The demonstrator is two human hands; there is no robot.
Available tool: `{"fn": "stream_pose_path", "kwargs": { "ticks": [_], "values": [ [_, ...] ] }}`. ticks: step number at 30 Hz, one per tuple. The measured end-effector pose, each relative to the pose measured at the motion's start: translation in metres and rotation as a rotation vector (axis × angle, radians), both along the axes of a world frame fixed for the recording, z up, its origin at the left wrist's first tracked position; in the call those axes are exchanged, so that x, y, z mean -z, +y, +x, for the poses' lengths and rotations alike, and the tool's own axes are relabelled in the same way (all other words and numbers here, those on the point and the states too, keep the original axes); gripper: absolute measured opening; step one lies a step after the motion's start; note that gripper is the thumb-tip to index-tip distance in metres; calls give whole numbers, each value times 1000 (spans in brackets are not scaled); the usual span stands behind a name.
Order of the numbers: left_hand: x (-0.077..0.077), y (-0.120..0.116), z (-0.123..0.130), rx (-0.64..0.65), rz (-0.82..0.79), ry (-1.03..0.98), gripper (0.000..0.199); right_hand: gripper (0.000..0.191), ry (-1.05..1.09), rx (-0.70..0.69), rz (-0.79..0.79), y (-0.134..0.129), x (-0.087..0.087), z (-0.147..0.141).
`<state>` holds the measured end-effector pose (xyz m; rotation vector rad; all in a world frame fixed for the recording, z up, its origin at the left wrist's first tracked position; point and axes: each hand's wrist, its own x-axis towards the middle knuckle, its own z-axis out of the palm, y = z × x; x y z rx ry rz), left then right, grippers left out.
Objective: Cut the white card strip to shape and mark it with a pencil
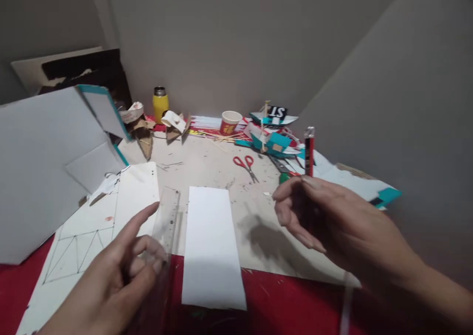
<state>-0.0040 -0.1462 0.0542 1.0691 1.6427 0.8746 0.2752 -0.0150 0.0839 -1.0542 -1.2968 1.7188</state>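
Note:
My left hand (121, 271) pinches a clear plastic ruler (170, 217) between thumb and curled fingers, its index finger stretched forward. A red and black pencil (309, 152) stands upright from between the thumb and index finger of my right hand (325, 221), which hovers above the board. Between the hands lies a blank white paper strip (212, 246), partly on the pale board (210, 170) and partly over the red cloth (281, 300). Left of it, under my left hand, rests a long sheet (92, 217) with drawn triangles.
Red-handled scissors (246, 166) lie beyond the strip. Farther back stand a yellow bottle (160, 106), a paper cup (230, 123), thin sticks and teal model boats (273, 140). A large white folded board (40, 162) leans at the left.

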Motion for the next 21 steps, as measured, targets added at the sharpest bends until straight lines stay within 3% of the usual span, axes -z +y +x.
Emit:
{"fn": "stream_pose_path", "kwargs": {
  "ticks": [3,7,11,14,17,21],
  "values": [
    [1,34,21,127,-23,-125,71,38,55,1,-12,-8,7,7],
    [17,66,34,253,-54,-209,73,41,9,-18,4,-5,19,6],
    [34,85,41,284,-83,-239,81,48,-126,-50,71,9,31,-4],
    [44,93,43,329,-81,-224,81,54,-185,-87,23,23,44,-14],
    [48,98,40,419,-9,12,76,56,-149,-121,-59,35,61,-22],
    [46,101,33,631,171,601,66,49,-114,-140,-137,43,80,-30]
  ]
}}
